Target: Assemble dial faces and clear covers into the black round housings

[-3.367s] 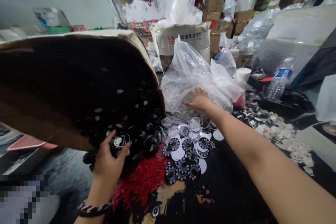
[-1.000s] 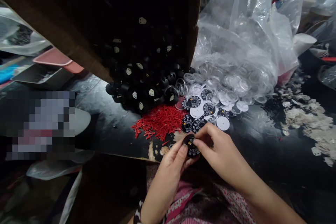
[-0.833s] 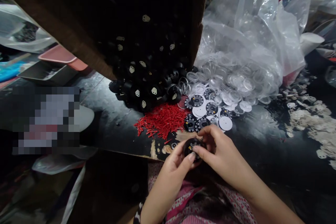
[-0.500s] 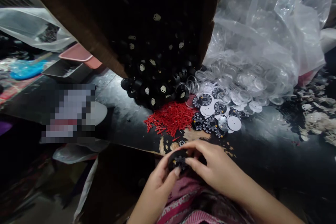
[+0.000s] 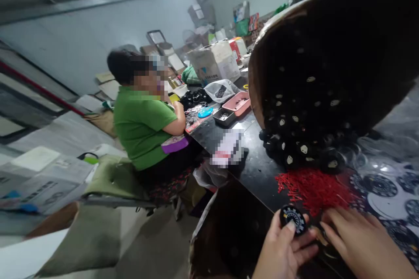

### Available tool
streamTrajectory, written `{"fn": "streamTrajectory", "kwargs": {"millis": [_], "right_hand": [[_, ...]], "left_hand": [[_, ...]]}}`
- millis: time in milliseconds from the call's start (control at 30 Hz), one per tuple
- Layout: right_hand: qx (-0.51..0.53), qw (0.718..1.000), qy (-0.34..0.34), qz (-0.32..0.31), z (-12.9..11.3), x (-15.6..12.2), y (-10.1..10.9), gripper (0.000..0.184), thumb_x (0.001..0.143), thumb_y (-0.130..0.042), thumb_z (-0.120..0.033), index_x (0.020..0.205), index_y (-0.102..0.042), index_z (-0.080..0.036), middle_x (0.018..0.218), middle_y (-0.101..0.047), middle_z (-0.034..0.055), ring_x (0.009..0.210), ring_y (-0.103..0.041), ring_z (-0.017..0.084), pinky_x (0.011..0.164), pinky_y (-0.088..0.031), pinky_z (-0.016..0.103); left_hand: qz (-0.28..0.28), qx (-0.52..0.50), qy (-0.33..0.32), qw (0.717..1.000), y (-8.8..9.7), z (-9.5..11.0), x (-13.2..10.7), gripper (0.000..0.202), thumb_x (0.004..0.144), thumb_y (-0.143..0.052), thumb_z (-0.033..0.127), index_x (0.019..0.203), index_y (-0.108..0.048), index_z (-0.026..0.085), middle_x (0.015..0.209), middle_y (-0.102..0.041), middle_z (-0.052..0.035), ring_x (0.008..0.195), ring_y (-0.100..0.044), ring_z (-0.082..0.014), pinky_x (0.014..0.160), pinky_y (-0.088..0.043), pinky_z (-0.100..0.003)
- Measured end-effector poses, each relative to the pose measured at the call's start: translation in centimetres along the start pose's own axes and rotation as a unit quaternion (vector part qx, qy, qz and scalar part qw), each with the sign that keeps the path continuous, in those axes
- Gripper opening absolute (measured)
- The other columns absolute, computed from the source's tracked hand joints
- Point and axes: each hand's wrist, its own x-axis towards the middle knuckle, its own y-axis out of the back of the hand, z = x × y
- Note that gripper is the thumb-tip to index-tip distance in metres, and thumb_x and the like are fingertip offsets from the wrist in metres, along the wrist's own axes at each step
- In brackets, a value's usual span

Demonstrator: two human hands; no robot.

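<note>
My left hand (image 5: pixel 283 250) grips a round black dial (image 5: pixel 293 219) with white markings and an orange mark. The thumb presses on its face, and the dial is tilted toward me. Just right of it, my right hand (image 5: pixel 363 235) hangs low over the near edge of a pile of small red plastic pieces (image 5: pixel 316 189). Its fingers are bent and blurred; whether anything is between the fingertips does not show. Printed black dials (image 5: pixel 381 184) and white discs lie loose beside the red pile, partly behind my right hand.
A tipped cardboard box (image 5: pixel 257 91) spills round black parts (image 5: pixel 304 150) onto the black table (image 5: pixel 253 154). Clear plastic rings (image 5: pixel 352 157) lie at right. Pink tray (image 5: pixel 237 103) and dark tray (image 5: pixel 224 117) stand farther back. A person in green (image 5: pixel 140 126) sits at the table's left.
The view has swung left and up, bringing the seated person into sight. My hands have parted: the left keeps the dial, the right has moved off it toward the red pieces.
</note>
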Motion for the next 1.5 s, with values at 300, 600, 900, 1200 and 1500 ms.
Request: {"fn": "streamTrajectory", "kwargs": {"millis": [300,600,900,1200,1500], "right_hand": [[-0.004,1.000,-0.010,-0.014,0.8,-0.9,-0.4,0.040,0.072,-0.037,0.001,0.075,-0.069,-0.023,0.076,-0.071,0.0088,0.064,-0.065,0.027,0.060,-0.044,0.041],[0.237,0.957,-0.167,0.008,1.4,-0.7,2.4,0.023,0.088,-0.044,-0.022,0.082,-0.066,-0.025,0.080,-0.071,0.0070,0.072,-0.067,0.024,0.063,-0.051,0.034],[0.259,0.930,-0.261,0.010,0.7,-2.0,5.7,0.012,0.094,-0.051,-0.019,0.089,-0.062,-0.020,0.088,-0.066,0.0061,0.085,-0.059,0.021,0.078,-0.045,0.036],[0.317,0.899,-0.302,0.021,1.4,-3.3,7.2,0.011,0.093,-0.054,-0.019,0.096,-0.064,-0.021,0.095,-0.062,0.0059,0.092,-0.057,0.021,0.083,-0.044,0.037],[0.267,0.887,-0.376,-0.030,0.7,-2.9,8.5,0.005,0.087,-0.059,-0.016,0.083,-0.060,-0.020,0.084,-0.062,0.0025,0.080,-0.056,0.020,0.076,-0.040,0.036]], "left_hand": [[-0.001,-0.007,0.015,1.000,-0.3,-0.9,-0.2,0.028,0.081,-0.069,0.027,0.106,-0.060,0.020,0.100,-0.075,-0.0082,0.080,-0.075,-0.0193,0.069,-0.057,-0.029],[-0.076,-0.060,0.128,0.987,-1.6,-1.0,0.4,0.019,0.091,-0.055,0.028,0.106,-0.063,0.017,0.104,-0.075,-0.0084,0.080,-0.075,-0.0204,0.074,-0.058,-0.034],[-0.083,-0.063,0.190,0.976,-4.6,-2.2,0.8,0.020,0.095,-0.049,0.021,0.100,-0.068,0.016,0.106,-0.076,-0.0063,0.097,-0.072,-0.0234,0.090,-0.057,-0.040],[-0.096,0.000,0.141,0.985,-5.4,-2.6,0.9,0.023,0.092,-0.055,0.025,0.103,-0.071,0.014,0.110,-0.075,-0.0105,0.107,-0.068,-0.0245,0.104,-0.046,-0.042],[-0.064,0.112,0.035,0.991,-5.8,-3.6,-0.4,0.039,0.084,-0.067,0.030,0.123,-0.060,0.025,0.122,-0.070,-0.0053,0.122,-0.058,-0.0248,0.108,-0.041,-0.039]]}}
